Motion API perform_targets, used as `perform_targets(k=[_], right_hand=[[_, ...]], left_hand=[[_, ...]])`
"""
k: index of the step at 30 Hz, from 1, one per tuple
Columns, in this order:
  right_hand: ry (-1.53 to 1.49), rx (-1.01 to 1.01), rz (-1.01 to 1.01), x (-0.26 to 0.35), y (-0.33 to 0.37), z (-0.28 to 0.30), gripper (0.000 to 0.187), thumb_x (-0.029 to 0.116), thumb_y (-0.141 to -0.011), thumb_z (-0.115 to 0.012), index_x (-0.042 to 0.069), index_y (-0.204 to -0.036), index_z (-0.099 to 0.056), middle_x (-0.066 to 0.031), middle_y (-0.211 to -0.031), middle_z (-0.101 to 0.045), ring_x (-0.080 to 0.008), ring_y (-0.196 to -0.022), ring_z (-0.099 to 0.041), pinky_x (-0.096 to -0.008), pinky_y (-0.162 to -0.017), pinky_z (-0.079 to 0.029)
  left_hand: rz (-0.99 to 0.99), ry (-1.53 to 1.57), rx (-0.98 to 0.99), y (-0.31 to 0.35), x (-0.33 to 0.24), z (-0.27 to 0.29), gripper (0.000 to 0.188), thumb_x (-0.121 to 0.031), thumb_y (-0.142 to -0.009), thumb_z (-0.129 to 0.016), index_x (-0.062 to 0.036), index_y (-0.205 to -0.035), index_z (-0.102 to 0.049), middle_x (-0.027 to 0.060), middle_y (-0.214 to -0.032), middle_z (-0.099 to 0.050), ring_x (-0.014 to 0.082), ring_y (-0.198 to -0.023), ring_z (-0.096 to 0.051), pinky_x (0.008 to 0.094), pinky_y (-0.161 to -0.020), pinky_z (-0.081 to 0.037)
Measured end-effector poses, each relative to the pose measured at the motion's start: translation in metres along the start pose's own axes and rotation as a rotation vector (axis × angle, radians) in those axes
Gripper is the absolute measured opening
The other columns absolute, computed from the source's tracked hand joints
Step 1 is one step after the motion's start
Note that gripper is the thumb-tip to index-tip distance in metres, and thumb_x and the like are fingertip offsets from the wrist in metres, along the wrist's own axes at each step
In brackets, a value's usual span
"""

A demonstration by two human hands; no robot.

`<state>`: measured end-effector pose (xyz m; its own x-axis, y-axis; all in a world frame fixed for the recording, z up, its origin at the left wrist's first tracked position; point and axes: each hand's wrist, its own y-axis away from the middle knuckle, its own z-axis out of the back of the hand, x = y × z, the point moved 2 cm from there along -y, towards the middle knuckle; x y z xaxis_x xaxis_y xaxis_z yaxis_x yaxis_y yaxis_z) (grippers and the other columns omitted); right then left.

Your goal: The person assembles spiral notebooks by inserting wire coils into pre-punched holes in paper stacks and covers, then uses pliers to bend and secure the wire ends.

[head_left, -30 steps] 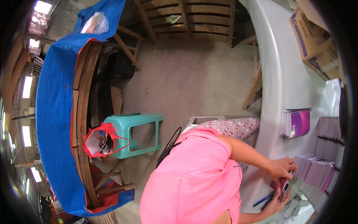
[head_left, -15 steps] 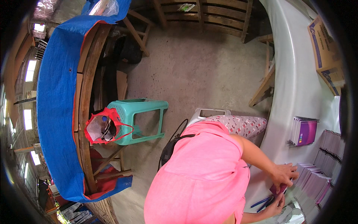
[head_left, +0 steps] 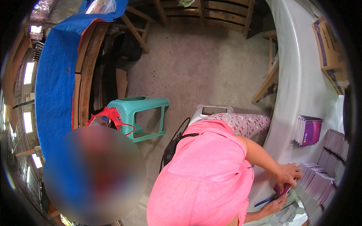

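At the white-covered table on the right, my left hand (head_left: 287,173) presses down from above with bent fingers on a small purple-covered item (head_left: 279,188), which looks like a notebook. From below, my right hand (head_left: 276,204) grips the lower edge of the same item, fingers towards it. A slim blue object (head_left: 264,202) like a pen lies beside my right wrist, partly hidden by it. Just beyond the hands stand rows of spiral notebooks (head_left: 311,177) with purple-edged pages. Farther up the table, a separate stack of purple spiral notebooks (head_left: 311,132) lies with a cover showing.
A cardboard box (head_left: 327,49) rests on the table's far part. Clear plastic (head_left: 294,214) lies near my right forearm. Left of me stand a green stool (head_left: 137,105), a red bag (head_left: 109,115) and a blue-covered wooden table (head_left: 56,83). A blurred disc hides the lower left.
My right hand has shifted slightly and now covers more of the blue object. My left hand stays on the purple item. A blurred patch now covers the lower left.
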<state>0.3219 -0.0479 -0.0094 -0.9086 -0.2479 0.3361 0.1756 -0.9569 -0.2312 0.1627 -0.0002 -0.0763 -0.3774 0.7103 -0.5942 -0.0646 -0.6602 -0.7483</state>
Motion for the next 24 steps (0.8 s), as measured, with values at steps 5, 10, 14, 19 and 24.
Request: perform_targets(k=[5, 10, 14, 19, 24], right_hand=[[0.128, 0.041, -0.229, 0.025, -0.008, 0.001, 0.045, 0.035, -0.096, -0.044, -0.004, -0.106, -0.064, -0.0205, -0.104, -0.065, -0.0339, -0.096, -0.060, -0.0374, -0.085, -0.045], [0.107, 0.190, -0.292, -0.003, -0.008, 0.014, 0.041, 0.030, -0.092, -0.049, -0.002, -0.116, -0.059, -0.0179, -0.114, -0.060, -0.0291, -0.104, -0.056, -0.0362, -0.090, -0.043], [-0.206, 0.171, -0.205, -0.025, -0.001, 0.035, 0.039, 0.023, -0.091, -0.051, -0.003, -0.120, -0.055, -0.0162, -0.119, -0.057, -0.0273, -0.109, -0.052, -0.0364, -0.095, -0.040], [-0.208, 0.300, -0.137, -0.063, 0.005, 0.014, 0.049, 0.015, -0.082, -0.057, 0.002, -0.129, -0.048, -0.0156, -0.130, -0.048, -0.0280, -0.120, -0.044, -0.0373, -0.105, -0.031], [0.056, 0.091, -0.123, -0.052, 0.005, -0.016, 0.055, 0.010, -0.076, -0.057, 0.016, -0.130, -0.051, -0.0148, -0.137, -0.041, -0.0350, -0.127, -0.037, -0.0472, -0.104, -0.032]], left_hand=[[0.003, 0.016, -0.008, -0.002, 0.002, 0.002, 0.050, -0.054, -0.047, -0.081, -0.0214, -0.078, -0.058, 0.0060, -0.104, -0.047, 0.0301, -0.098, -0.041, 0.0424, -0.071, -0.034], [-0.010, 0.068, 0.045, -0.001, -0.001, 0.009, 0.048, -0.053, -0.047, -0.081, -0.0199, -0.073, -0.058, 0.0059, -0.103, -0.047, 0.0297, -0.096, -0.042, 0.0417, -0.071, -0.035], [-0.077, 0.252, 0.063, 0.001, 0.000, 0.010, 0.050, -0.053, -0.045, -0.081, -0.0181, -0.072, -0.059, 0.0096, -0.109, -0.047, 0.0328, -0.100, -0.044, 0.0451, -0.077, -0.037], [-0.083, 0.430, 0.097, 0.003, -0.010, 0.032, 0.055, -0.051, -0.047, -0.084, -0.0150, -0.084, -0.064, 0.0196, -0.123, -0.044, 0.0399, -0.113, -0.041, 0.0490, -0.091, -0.035], [0.061, 0.227, 0.226, -0.005, -0.006, 0.052, 0.057, -0.046, -0.048, -0.087, -0.0129, -0.087, -0.061, 0.0162, -0.117, -0.038, 0.0327, -0.106, -0.041, 0.0406, -0.086, -0.040]])
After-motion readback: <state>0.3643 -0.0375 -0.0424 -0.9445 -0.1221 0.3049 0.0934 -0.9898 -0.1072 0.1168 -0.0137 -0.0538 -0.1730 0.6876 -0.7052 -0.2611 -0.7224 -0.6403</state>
